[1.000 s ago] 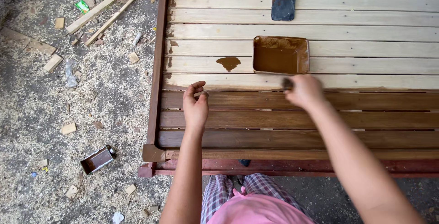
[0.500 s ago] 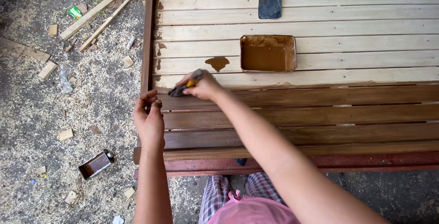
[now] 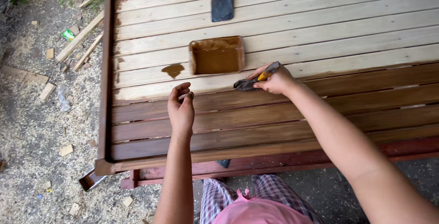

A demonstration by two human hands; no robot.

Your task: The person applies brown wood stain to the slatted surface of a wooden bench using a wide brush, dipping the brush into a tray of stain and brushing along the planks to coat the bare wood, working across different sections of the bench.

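Head: stain tray (image 3: 216,56) beside brush (image 3: 256,80)

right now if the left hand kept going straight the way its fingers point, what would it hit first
Probably the pale unstained wooden slat just beyond the fingertips of the left hand, then the small brown stain puddle. The hand's height above the wood is unclear.

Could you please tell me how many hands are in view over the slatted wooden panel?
2. The left hand hovers open and empty over the dark stained slats; the right hand grips a brush just below the tray of stain.
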